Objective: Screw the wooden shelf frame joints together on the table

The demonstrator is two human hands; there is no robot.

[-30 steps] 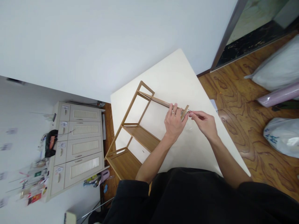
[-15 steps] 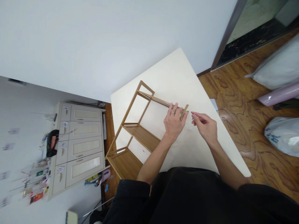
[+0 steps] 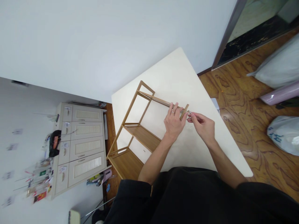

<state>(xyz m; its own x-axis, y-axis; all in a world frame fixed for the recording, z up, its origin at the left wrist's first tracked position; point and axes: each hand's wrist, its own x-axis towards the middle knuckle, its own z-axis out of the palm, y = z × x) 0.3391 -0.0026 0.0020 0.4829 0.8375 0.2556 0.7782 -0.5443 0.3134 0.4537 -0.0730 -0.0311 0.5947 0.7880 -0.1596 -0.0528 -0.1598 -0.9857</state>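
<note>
A brown wooden shelf rack (image 3: pixel 143 137) lies tilted on the white table (image 3: pixel 173 74), its frame and boards on the left. My left hand (image 3: pixel 174 123), with a ring on one finger, is wrapped over the far end of the rack's upper board (image 3: pixel 161 101). Its thumb lies by a short wooden end strip (image 3: pixel 184 111) that crosses the board's end. Just right of that strip, my right hand (image 3: pixel 202 126) pinches a small, thin, shiny metal piece (image 3: pixel 190 113) against the joint. Whether it is a screw or a key I cannot tell.
White cabinets (image 3: pixel 87 130) with cluttered tops stand to the left. The wall (image 3: pixel 105 40) meets the table's far edge. On the wooden floor (image 3: pixel 235 115) to the right lie plastic-wrapped bundles (image 3: pixel 285 135) and a pink roll (image 3: pixel 280 93).
My right hand has moved left, bringing the metal piece from a short gap away up to the end strip. My left hand stays on the board.
</note>
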